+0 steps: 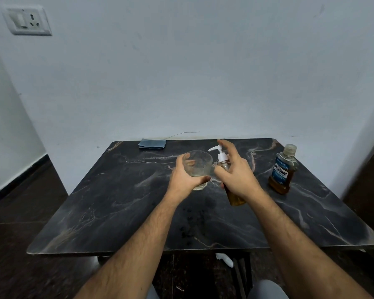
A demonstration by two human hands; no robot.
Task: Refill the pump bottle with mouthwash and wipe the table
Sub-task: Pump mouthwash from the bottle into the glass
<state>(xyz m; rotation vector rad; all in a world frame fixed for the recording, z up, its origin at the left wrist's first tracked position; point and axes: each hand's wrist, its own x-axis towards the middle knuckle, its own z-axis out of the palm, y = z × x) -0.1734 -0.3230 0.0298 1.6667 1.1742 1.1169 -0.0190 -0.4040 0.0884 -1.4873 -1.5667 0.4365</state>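
The pump bottle [231, 186], amber liquid low in it, is up off the table and tilted, white pump head toward the glass. The right hand [238, 175] grips its body, forefinger reaching over the pump. Just left of it, the left hand [185, 175] wraps round a clear glass [199, 165], nozzle right at its rim. Over to the right stands the mouthwash bottle [282, 169], upright, cap on. At the far edge of the dark marble table [95, 212] lies a folded blue cloth [152, 143].
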